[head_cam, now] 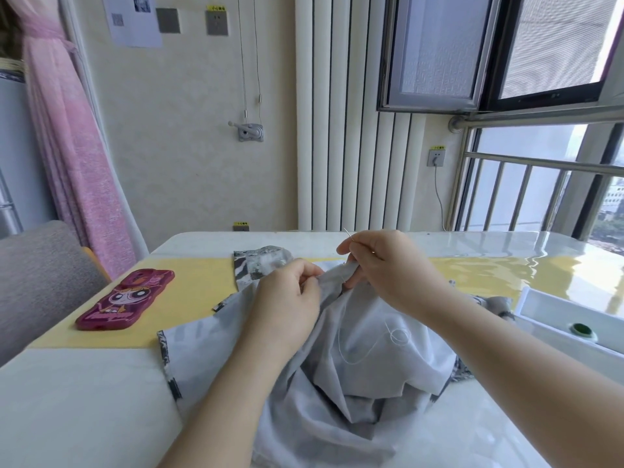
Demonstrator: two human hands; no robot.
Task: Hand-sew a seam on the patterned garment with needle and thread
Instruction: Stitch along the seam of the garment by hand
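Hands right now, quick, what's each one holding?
Left hand: closed, pinching the garment at its edge.
Right hand: closed, pinching the needle above the garment.

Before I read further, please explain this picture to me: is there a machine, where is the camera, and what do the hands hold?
There is no machine: a person works with bare hands. The one picture comes from a camera worn on the head, looking forward and down. The left hand pinches a fold of the grey patterned garment, which lies bunched on the white table. The right hand pinches a needle; white thread loops over the cloth. On a yellow mat lies a phone in a pink cartoon case; a white tray stands at the right.
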